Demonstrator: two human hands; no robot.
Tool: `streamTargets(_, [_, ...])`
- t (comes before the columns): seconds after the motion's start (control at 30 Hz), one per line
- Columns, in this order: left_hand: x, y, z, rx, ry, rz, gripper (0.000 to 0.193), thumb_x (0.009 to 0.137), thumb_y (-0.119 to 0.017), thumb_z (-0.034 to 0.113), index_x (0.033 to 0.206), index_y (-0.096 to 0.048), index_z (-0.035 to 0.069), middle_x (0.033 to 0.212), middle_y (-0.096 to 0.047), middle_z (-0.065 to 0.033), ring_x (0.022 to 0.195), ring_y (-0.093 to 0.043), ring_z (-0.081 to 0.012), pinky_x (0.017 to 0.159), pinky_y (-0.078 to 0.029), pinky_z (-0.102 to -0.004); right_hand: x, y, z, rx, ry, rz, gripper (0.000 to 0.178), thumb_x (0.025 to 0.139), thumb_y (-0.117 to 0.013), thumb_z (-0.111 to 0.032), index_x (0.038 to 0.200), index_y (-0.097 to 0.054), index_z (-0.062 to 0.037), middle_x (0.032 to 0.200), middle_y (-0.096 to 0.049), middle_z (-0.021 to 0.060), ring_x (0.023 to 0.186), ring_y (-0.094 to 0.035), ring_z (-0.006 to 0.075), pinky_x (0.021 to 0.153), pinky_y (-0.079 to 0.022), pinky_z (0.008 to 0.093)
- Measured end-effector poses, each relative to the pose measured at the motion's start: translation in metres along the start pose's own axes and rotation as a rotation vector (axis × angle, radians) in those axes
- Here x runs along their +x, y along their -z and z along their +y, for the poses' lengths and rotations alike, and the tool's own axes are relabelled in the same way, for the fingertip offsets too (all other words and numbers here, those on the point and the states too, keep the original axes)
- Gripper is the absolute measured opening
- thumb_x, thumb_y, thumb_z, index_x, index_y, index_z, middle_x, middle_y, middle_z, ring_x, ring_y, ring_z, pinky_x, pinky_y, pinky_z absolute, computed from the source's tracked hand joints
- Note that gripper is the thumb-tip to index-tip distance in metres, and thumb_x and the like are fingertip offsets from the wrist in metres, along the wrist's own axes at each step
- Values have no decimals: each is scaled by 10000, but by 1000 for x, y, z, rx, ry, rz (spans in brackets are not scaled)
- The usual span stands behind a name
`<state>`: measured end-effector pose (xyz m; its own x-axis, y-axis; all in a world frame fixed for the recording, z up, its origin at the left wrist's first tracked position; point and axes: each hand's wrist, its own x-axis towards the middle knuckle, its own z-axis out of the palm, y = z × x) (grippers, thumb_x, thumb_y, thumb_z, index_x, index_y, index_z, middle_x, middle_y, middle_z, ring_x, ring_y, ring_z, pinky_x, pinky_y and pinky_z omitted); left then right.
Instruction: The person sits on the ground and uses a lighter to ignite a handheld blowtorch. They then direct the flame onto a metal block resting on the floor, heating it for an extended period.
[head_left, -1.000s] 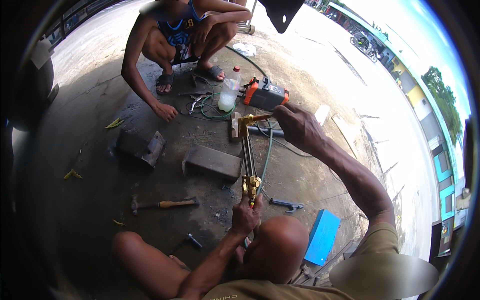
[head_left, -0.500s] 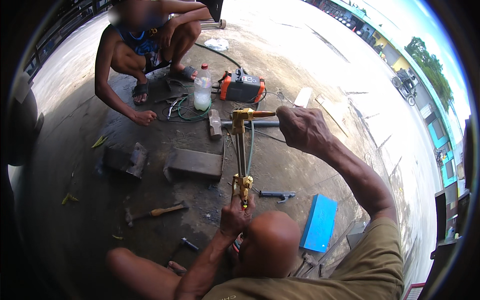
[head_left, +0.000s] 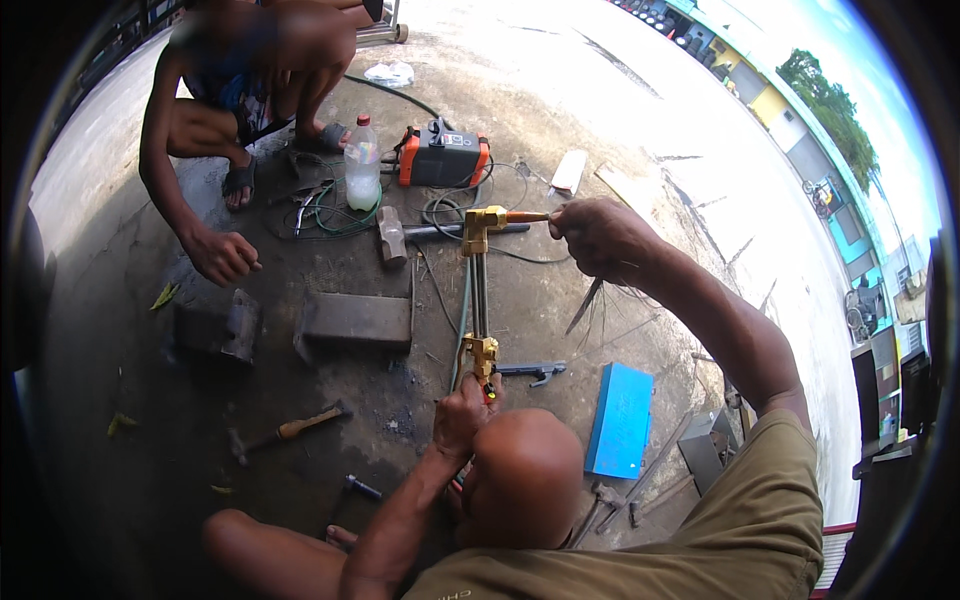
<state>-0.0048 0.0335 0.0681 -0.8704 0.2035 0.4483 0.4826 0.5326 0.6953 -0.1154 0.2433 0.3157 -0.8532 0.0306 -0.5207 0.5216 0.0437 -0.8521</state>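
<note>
A brass cutting torch (head_left: 481, 290) stands upright in front of me, its twin tubes rising to an angled head with a copper nozzle (head_left: 525, 217) that points right. My left hand (head_left: 462, 415) is closed around the torch's lower end, just under the brass valve body. At the nozzle's end, my right hand (head_left: 603, 240) is closed on the tip; the fingers hide its very end. A thin dark blade-like strip (head_left: 584, 307) shows below the right hand; whether the hand touches it I cannot tell. A large rounded bare shape (head_left: 530, 478) covers part of the view below my left hand.
A co-worker squats at the upper left, a hand (head_left: 222, 258) hanging low. On the ground lie a plastic bottle (head_left: 362, 170), orange-black machine (head_left: 444, 158), sledgehammer (head_left: 392, 238), steel channel pieces (head_left: 355, 322), hammer (head_left: 300, 425), electrode holder (head_left: 530, 371), blue box (head_left: 619, 420) and cables.
The view has shifted, so the ground items sit further left. Both my hands keep their grip on the torch. The co-worker's hand looks more open and apart from the cables.
</note>
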Motion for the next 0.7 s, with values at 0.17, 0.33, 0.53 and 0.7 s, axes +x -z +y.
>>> streamTargets(0.17, [-5, -1, -9, 19, -24, 9, 354, 933, -699, 308, 788, -543, 25, 521, -577, -180, 468, -643, -371, 408, -520, -453, 6, -3, 9, -1116, 734, 153, 165, 928, -552, -76, 768, -544, -40, 572, -525, 48, 435, -478, 177, 414, -363, 364])
streamTargets(0.33, [-7, -6, -6, -83, -47, 11, 349, 931, -700, 305, 816, -543, 16, 515, -570, -187, 468, -641, -375, 413, -522, -458, 2, 19, -1, -1814, 1134, 16, 99, 936, -568, -38, 851, -518, -38, 590, -509, 85, 493, -545, 231, 459, -438, 408])
streamTargets(0.53, [-7, -4, -8, -109, -20, -11, 343, 904, -743, 240, 766, -532, 8, 525, -575, -210, 471, -642, -383, 383, -485, -456, -6, 7, -9, -1656, 834, -24, 87, 942, -519, -37, 856, -514, -21, 632, -539, 80, 491, -521, 238, 481, -446, 418])
streamTargets(0.7, [-9, -4, -5, -94, -11, -48, 339, 922, -719, 263, 797, -540, 3, 533, -588, -207, 481, -649, -380, 396, -501, -455, 12, 18, -12, -951, 408, -159, 147, 928, -548, -98, 880, -631, 14, 637, -538, 86, 525, -518, 238, 500, -438, 386])
